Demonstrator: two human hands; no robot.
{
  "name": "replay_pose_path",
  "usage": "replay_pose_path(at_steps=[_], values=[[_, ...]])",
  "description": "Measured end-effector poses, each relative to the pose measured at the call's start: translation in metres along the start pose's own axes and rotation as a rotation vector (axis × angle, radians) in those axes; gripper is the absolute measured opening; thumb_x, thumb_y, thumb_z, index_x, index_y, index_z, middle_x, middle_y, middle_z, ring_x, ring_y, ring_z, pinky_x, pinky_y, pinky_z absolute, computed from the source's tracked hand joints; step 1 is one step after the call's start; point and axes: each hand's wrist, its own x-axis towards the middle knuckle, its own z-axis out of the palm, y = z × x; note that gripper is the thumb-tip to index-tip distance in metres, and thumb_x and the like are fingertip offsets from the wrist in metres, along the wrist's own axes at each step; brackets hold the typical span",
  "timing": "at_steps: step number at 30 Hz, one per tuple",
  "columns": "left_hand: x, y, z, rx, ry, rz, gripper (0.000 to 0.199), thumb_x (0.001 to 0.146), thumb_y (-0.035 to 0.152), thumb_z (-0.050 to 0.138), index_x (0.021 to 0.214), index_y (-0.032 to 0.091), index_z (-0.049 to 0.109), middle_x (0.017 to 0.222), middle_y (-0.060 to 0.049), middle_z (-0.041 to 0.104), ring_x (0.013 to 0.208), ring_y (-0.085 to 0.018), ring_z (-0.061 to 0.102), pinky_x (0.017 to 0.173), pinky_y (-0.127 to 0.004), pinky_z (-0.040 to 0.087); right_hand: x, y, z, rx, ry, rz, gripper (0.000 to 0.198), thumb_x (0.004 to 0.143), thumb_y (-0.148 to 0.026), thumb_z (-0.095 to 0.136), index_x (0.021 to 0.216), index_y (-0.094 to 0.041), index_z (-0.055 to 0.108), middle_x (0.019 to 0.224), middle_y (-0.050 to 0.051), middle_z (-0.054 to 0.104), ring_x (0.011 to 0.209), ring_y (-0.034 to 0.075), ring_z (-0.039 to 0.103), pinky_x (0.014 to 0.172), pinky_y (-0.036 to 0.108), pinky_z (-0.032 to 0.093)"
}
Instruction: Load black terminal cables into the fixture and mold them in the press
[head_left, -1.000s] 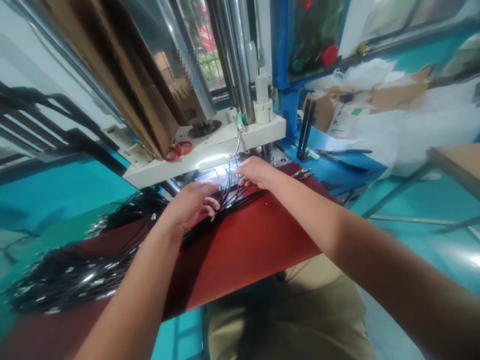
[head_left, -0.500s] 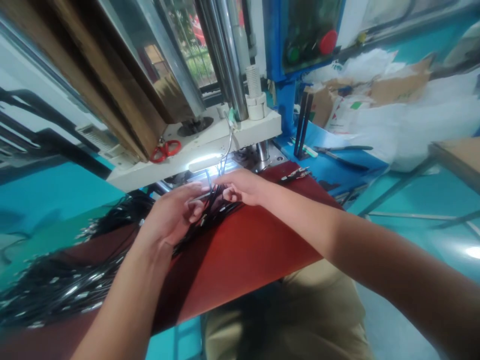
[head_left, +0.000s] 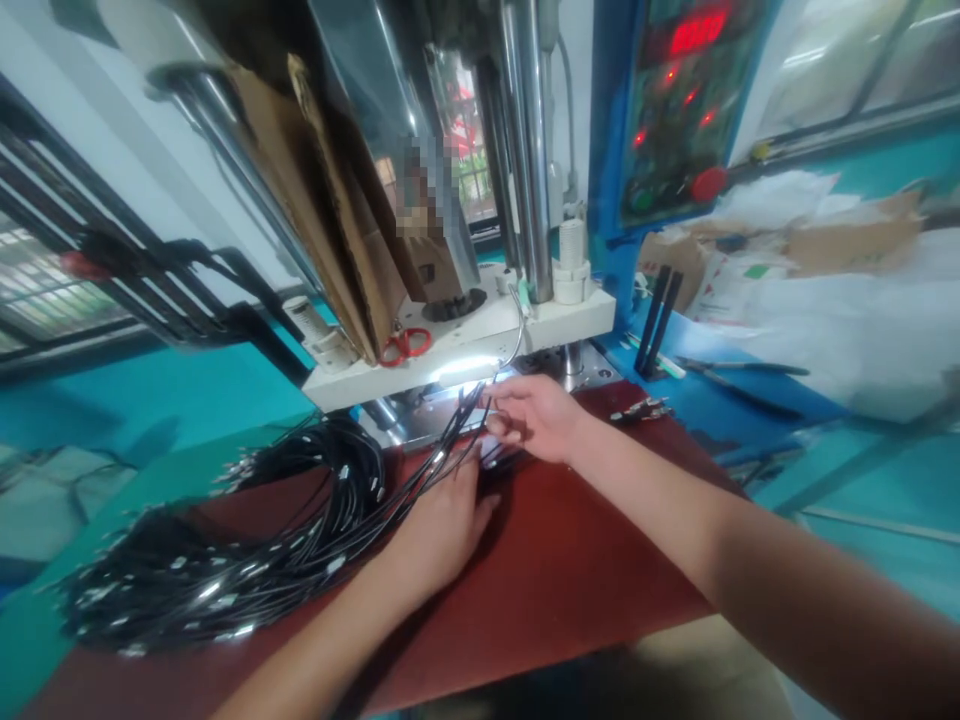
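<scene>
Thin black cables [head_left: 442, 447] run from a large coiled bundle [head_left: 225, 575] at the left toward the lit gap of the press. My right hand [head_left: 541, 415] is at that gap, its thumb and fingers closed around the cable ends near the bright lamp [head_left: 469, 372]. Lower and to the left, my left hand [head_left: 444, 525] lies palm down beside and partly under the cables, low over the red-brown work surface [head_left: 570, 560]. Its thumb stands out to the right, while its other fingertips are hidden behind the cables and my right hand.
The press's white plate [head_left: 555, 325] crosses above my hands, with red-handled scissors [head_left: 405, 345] on it beside cardboard [head_left: 337, 220]. More cable ends [head_left: 641, 410] lie at the right. Long-handled pliers [head_left: 742, 370] rest on the blue table. A control panel [head_left: 690, 110] stands behind.
My view has shifted, showing more of the press and the panel's red lights. My left hand has moved from the cable ends down beneath the cables. My right hand stays near the gap.
</scene>
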Motion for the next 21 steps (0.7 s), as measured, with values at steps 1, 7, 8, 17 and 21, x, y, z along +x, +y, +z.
replay_pose_path(at_steps=[1, 7, 8, 17, 21], values=[[0.005, -0.003, -0.001, -0.003, -0.024, -0.021, 0.057, 0.092, 0.026, 0.05, 0.142, 0.006, 0.032, 0.144, -0.025, 0.044, 0.134, -0.034, 0.044, 0.11, -0.052, 0.038, 0.0, 0.001, 0.0, -0.047, 0.012, -0.004, 0.01, 0.081, -0.025, 0.056, 0.08, -0.015, 0.054, 0.068, 0.002, 0.053, 0.055, 0.01, 0.05, 0.041, 0.018, 0.03], [0.025, 0.002, -0.005, -0.225, -0.074, -0.049, 0.029, 0.093, 0.025, 0.047, 0.12, 0.017, 0.051, 0.122, -0.015, 0.063, 0.119, -0.028, 0.058, 0.101, -0.043, 0.045, -0.017, 0.017, 0.017, -0.429, 0.302, -0.088, 0.032, 0.084, -0.044, 0.063, 0.098, -0.017, 0.055, 0.077, 0.004, 0.058, 0.059, 0.015, 0.056, 0.047, 0.025, 0.04], [0.026, 0.002, -0.005, -0.285, -0.07, -0.013, 0.028, 0.094, 0.024, 0.045, 0.12, 0.018, 0.051, 0.121, -0.014, 0.063, 0.119, -0.027, 0.058, 0.101, -0.041, 0.045, -0.025, 0.021, 0.022, -0.56, 0.389, -0.162, 0.035, 0.083, -0.042, 0.066, 0.105, -0.018, 0.055, 0.082, 0.005, 0.06, 0.065, 0.017, 0.058, 0.054, 0.027, 0.044], [0.019, 0.009, -0.009, -0.147, -0.232, -0.129, 0.021, 0.096, 0.022, 0.034, 0.106, 0.014, 0.05, 0.101, -0.016, 0.066, 0.089, -0.029, 0.065, 0.076, -0.041, 0.051, -0.127, 0.066, 0.02, -0.875, 0.19, 0.024, 0.021, 0.093, -0.035, 0.053, 0.1, -0.022, 0.067, 0.069, -0.001, 0.061, 0.056, 0.012, 0.057, 0.052, 0.022, 0.043], [0.02, 0.012, -0.009, -0.161, -0.201, -0.135, 0.02, 0.094, 0.026, 0.043, 0.113, 0.018, 0.048, 0.108, -0.012, 0.065, 0.097, -0.028, 0.065, 0.08, -0.038, 0.049, -0.146, 0.063, -0.007, -0.691, 0.231, 0.186, 0.026, 0.093, -0.037, 0.053, 0.109, -0.017, 0.062, 0.07, -0.001, 0.062, 0.049, 0.008, 0.054, 0.046, 0.018, 0.04]])
